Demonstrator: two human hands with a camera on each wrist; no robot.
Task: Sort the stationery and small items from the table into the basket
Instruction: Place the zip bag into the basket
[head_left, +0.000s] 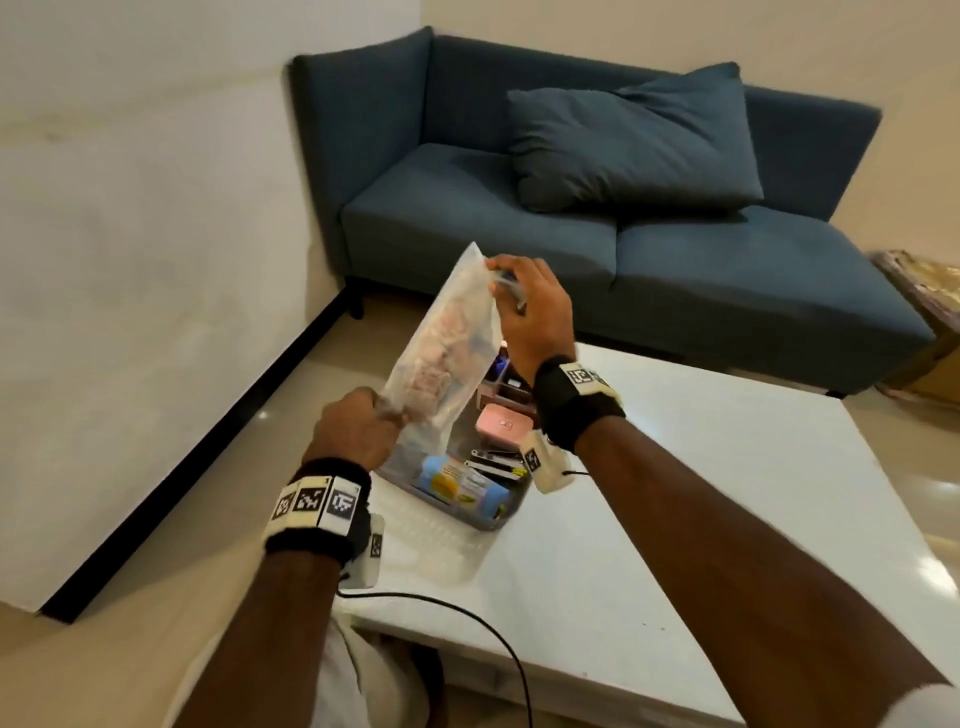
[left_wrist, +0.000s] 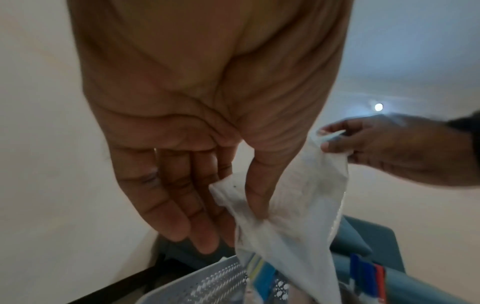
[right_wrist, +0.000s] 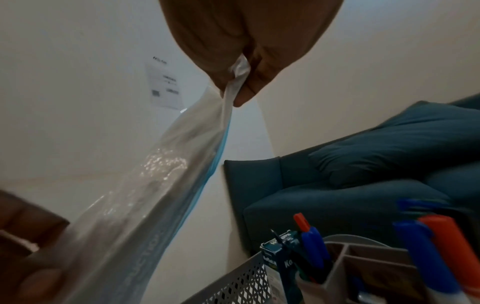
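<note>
Head view: clear plastic zip bag with pinkish contents (head_left: 447, 343) held tilted in the air, right over grey perforated plastic basket (head_left: 488, 522) at near-left corner of glossy white table (head_left: 701, 499). Left hand (head_left: 356, 428) curled, gripping bag's lower corner; right hand (head_left: 530, 312) pinching bag's upper edge. In basket: pink rectangular case (head_left: 503, 423), blue-wrapped roll with yellow-green label (head_left: 462, 482), dark flat clips (head_left: 496, 463), pens at far end. Teal fabric sofa (head_left: 597, 208) with matching cushion (head_left: 634, 140) beyond table. Black cable (head_left: 483, 629) trailing off table's near edge.

Left wrist view: left hand (left_wrist: 197, 144) with thumb pressing bag (left_wrist: 293, 216) corner against side of fingers, other fingers fairly straight. Right hand (left_wrist: 389, 148) pinching far top edge. Basket rim (left_wrist: 207, 281) just below bag; blue and red pens (left_wrist: 369, 277) at lower right.

Right wrist view: right hand (right_wrist: 246, 51) with thumb and finger closed on bunched bag (right_wrist: 161, 185) edge, blue strip along one side. Left hand (right_wrist: 28, 236) blurred at lower left. Basket wall (right_wrist: 233, 286) below, holding teal small carton (right_wrist: 280, 265), blue and red pens (right_wrist: 311, 244), beige divided holder (right_wrist: 363, 271). Sofa (right_wrist: 363, 185) behind.
</note>
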